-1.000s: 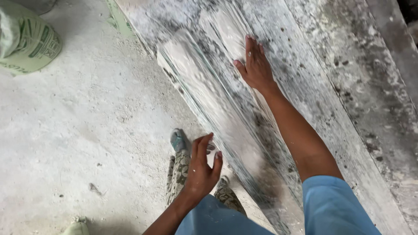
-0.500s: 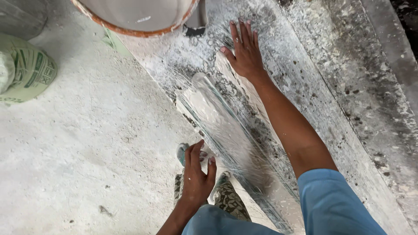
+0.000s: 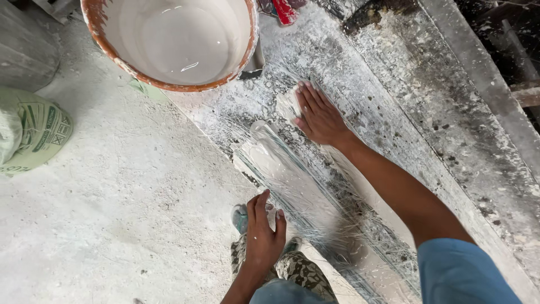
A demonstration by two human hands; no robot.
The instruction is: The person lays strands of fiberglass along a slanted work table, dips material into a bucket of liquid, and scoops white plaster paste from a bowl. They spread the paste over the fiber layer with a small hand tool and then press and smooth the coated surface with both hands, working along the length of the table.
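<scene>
My right hand [image 3: 316,114] lies flat, fingers spread, on a long wet white plaster strip [image 3: 292,180] laced with fine glass fibres, pressing on its far end. The strip runs diagonally over a splattered grey work slab [image 3: 427,107]. My left hand [image 3: 263,233] hangs free over my knee with loose fingers, holding nothing. A camouflage trouser leg [image 3: 301,270] and a blue-green shoe [image 3: 241,217] show under it.
A large bucket [image 3: 107,34] with an orange-stained rim, filled with white liquid plaster, stands at the top. A green sack [image 3: 34,132] lies at the left on the dusty concrete floor [image 3: 124,197]. A red object [image 3: 286,10] lies behind the bucket.
My right hand has slid along the strip toward its far end near the bucket. The view has shifted so the bucket is now in sight. My left hand stays over the knee.
</scene>
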